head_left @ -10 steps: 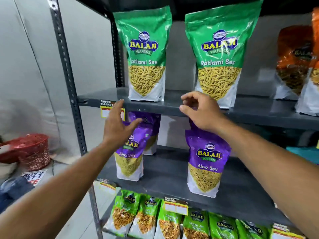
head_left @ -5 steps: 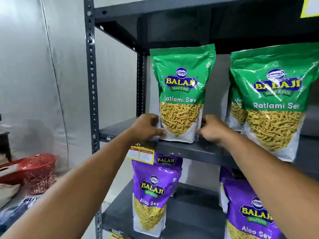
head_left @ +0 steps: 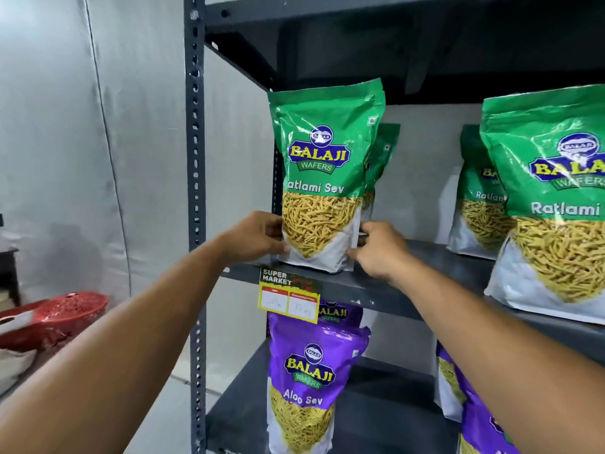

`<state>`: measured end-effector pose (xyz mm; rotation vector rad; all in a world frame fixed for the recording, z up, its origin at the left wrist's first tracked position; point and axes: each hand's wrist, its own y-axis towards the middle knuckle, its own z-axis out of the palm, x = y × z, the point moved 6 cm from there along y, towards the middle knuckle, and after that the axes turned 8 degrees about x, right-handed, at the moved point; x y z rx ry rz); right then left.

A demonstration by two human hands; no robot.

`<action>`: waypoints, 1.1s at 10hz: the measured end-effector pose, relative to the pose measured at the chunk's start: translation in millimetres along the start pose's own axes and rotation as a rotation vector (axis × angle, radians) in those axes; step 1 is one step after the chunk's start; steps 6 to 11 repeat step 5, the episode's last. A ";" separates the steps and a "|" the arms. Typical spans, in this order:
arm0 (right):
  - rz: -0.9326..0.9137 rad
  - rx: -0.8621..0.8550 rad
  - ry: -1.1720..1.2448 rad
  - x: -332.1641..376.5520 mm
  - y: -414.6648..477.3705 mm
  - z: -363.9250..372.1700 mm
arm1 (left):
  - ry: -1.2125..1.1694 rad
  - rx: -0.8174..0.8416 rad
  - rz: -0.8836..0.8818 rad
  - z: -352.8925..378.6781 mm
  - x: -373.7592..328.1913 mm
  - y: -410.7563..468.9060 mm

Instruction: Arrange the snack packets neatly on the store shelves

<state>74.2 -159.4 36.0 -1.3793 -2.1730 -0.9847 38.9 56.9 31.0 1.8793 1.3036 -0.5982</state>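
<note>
Gripping Balaji Wafers Ratlami Sev packet [head_left: 322, 178], left hand [head_left: 258, 235], right hand [head_left: 379, 250]

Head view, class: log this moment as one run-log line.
left hand: holds green Ratlami Sev packet | right hand: holds its other side | packet: upright on shelf

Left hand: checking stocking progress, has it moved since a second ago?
Yes. The left hand rose from the purple Aloo Sev packet to the green Ratlami Sev packet above the price tag.

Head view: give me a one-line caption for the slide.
Both hands, left hand and right hand, grip the base of a green Ratlami Sev packet standing on the grey shelf.
</note>
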 end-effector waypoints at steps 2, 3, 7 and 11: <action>0.033 -0.008 -0.003 -3.3 -1.6 -0.6 | -0.017 -0.007 0.034 3.9 -6.8 -2.3; 0.040 -0.004 0.020 -6.1 -1.6 -0.7 | -0.021 -0.002 0.043 5.9 -3.6 0.2; 0.039 -0.024 -0.062 -2.8 -13.0 -2.7 | 0.047 -0.022 0.043 12.0 -14.8 -12.0; 0.039 -0.024 -0.062 -2.8 -13.0 -2.7 | 0.047 -0.022 0.043 12.0 -14.8 -12.0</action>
